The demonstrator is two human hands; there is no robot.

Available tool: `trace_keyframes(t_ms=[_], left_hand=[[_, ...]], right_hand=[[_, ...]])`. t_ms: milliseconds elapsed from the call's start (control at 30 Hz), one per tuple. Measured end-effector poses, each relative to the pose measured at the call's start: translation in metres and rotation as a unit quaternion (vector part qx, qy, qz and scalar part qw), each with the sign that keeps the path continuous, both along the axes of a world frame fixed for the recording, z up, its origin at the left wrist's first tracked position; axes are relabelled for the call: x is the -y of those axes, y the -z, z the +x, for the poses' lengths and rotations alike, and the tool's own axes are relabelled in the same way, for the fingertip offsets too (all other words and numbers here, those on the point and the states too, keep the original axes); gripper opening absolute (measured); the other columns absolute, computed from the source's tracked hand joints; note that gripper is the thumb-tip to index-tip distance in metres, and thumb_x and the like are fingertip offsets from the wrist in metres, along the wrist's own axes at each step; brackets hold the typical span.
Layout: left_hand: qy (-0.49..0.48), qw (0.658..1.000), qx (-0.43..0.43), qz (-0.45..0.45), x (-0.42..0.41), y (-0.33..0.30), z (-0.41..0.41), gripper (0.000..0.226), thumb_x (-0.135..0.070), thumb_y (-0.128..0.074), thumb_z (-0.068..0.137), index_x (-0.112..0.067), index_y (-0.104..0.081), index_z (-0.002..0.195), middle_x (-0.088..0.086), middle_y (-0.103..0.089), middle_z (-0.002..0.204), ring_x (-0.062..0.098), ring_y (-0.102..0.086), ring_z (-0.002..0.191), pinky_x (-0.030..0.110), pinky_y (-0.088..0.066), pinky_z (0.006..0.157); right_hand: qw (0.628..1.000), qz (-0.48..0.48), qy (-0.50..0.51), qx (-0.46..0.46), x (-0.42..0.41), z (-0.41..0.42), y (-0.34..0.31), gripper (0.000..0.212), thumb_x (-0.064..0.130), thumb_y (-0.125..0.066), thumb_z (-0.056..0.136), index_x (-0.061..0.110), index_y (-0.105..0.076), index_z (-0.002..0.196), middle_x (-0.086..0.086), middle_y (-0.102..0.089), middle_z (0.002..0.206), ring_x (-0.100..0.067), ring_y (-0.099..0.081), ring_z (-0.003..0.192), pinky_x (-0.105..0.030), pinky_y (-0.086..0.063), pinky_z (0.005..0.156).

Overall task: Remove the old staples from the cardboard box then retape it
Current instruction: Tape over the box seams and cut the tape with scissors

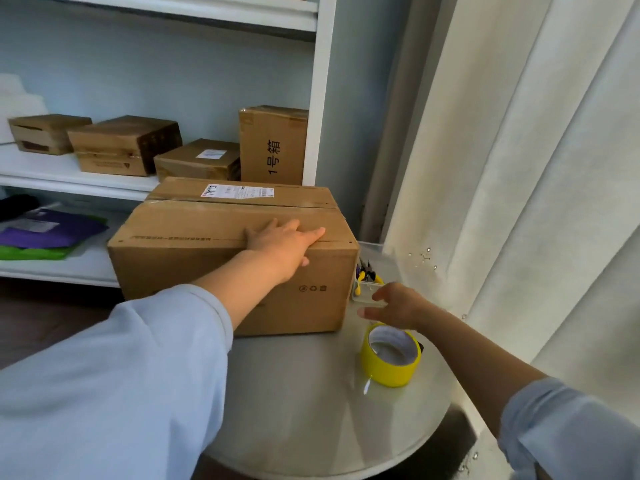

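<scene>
Cardboard box [194, 258] sits closed on the round white desk [311, 410], flaps shut, shipping label on the far flap. Left hand [280, 245] lies flat on the near top edge, fingers spread, grip apart, only pressing. Yellow tape roll [391, 356] stands on the desk just right of the box. Right hand [394, 304] hovers above the roll at a clear container [367, 289] holding yellow-handled tools; fingers loosely curled, holding nothing that I can see. Shelf [69, 174] behind carries smaller boxes; curtain [519, 168] at right.
</scene>
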State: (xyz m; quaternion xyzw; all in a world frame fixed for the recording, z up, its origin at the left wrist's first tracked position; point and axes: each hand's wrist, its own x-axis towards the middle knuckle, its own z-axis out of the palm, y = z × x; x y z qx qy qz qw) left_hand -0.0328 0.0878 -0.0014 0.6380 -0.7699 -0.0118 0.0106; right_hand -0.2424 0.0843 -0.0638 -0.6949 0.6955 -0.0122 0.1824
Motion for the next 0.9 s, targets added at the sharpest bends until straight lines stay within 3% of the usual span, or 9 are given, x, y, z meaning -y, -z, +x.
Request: trace_keyframes(t_ms=[67,233,367,467,567,633,700,767,900], left_hand=[[-0.002,1.0,-0.005,0.0,0.0,0.0,-0.001,0.063,-0.027,-0.045,0.098,-0.046,-0.011,0.147,0.003,-0.019,0.155,0.033,-0.015,0.143,0.063,-0.018,0.11],[-0.005,1.0,-0.013,-0.005,0.001,0.002,0.0,0.065,-0.025,-0.047,0.098,-0.046,-0.01,0.148,0.003,-0.016,0.157,0.033,-0.011,0.144,0.064,-0.013,0.111],[-0.003,1.0,-0.016,-0.013,0.003,0.006,-0.001,0.065,-0.025,-0.046,0.098,-0.045,-0.008,0.148,0.002,-0.012,0.158,0.034,-0.007,0.145,0.064,-0.011,0.111],[-0.005,0.999,-0.029,-0.03,0.0,0.011,0.001,0.064,-0.024,-0.043,0.099,-0.045,-0.008,0.148,0.001,-0.007,0.159,0.032,-0.002,0.146,0.063,-0.007,0.113],[0.039,0.99,-0.042,-0.127,-0.012,0.021,0.0,0.074,-0.006,-0.052,0.093,-0.04,-0.016,0.148,0.001,-0.011,0.159,0.024,-0.006,0.147,0.056,-0.008,0.116],[0.138,0.958,-0.029,-0.249,-0.021,0.03,-0.007,0.075,0.005,-0.058,0.084,-0.032,-0.032,0.145,0.004,-0.027,0.153,0.024,-0.023,0.143,0.046,-0.019,0.116],[0.228,0.916,-0.03,-0.328,-0.023,0.034,-0.017,0.06,0.003,-0.062,0.081,-0.024,-0.051,0.132,0.005,-0.049,0.134,0.024,-0.045,0.126,0.04,-0.037,0.103],[0.235,0.913,-0.035,-0.331,-0.018,0.029,-0.027,0.049,-0.001,-0.057,0.085,-0.023,-0.052,0.13,0.004,-0.049,0.13,0.022,-0.045,0.123,0.037,-0.037,0.1],[0.17,0.936,-0.081,-0.299,-0.007,0.025,-0.031,0.049,-0.005,-0.048,0.093,-0.027,-0.044,0.137,0.0,-0.035,0.145,0.019,-0.026,0.138,0.037,-0.023,0.112]], right_hand=[[0.998,0.058,-0.013,-0.03,-0.004,0.005,0.012,0.078,0.058,-0.063,0.081,0.006,-0.046,0.137,-0.008,-0.048,0.141,-0.025,-0.046,0.128,-0.032,-0.037,0.102],[0.982,0.108,-0.028,-0.151,-0.001,0.015,0.026,0.084,0.074,-0.064,0.068,0.009,-0.056,0.12,-0.009,-0.056,0.129,-0.027,-0.05,0.119,-0.034,-0.043,0.095],[0.981,0.091,-0.021,-0.172,0.003,0.019,0.031,0.089,0.074,-0.063,0.068,0.011,-0.048,0.129,-0.011,-0.044,0.137,-0.028,-0.042,0.128,-0.039,-0.041,0.101],[0.987,0.053,0.007,-0.153,0.004,0.019,0.034,0.086,0.069,-0.062,0.075,0.013,-0.039,0.136,-0.011,-0.038,0.14,-0.028,-0.044,0.127,-0.039,-0.041,0.098],[0.992,0.013,0.069,-0.108,0.006,0.015,0.035,0.086,0.063,-0.063,0.078,0.009,-0.033,0.138,-0.013,-0.04,0.137,-0.031,-0.045,0.126,-0.041,-0.042,0.096],[0.992,0.004,0.091,-0.089,0.007,0.012,0.036,0.082,0.061,-0.062,0.081,0.006,-0.037,0.135,-0.013,-0.046,0.134,-0.031,-0.048,0.123,-0.04,-0.044,0.094],[0.993,0.003,0.082,-0.09,0.007,0.01,0.036,0.072,0.06,-0.059,0.083,0.007,-0.044,0.129,-0.01,-0.052,0.129,-0.03,-0.053,0.117,-0.036,-0.045,0.087],[0.994,0.001,0.07,-0.088,0.006,0.01,0.035,0.062,0.056,-0.059,0.085,0.01,-0.047,0.124,-0.009,-0.055,0.124,-0.028,-0.055,0.112,-0.033,-0.043,0.08],[0.996,-0.004,0.076,-0.047,0.002,0.011,0.037,0.047,0.041,-0.061,0.086,0.014,-0.047,0.121,-0.007,-0.055,0.12,-0.026,-0.054,0.107,-0.032,-0.043,0.078]])
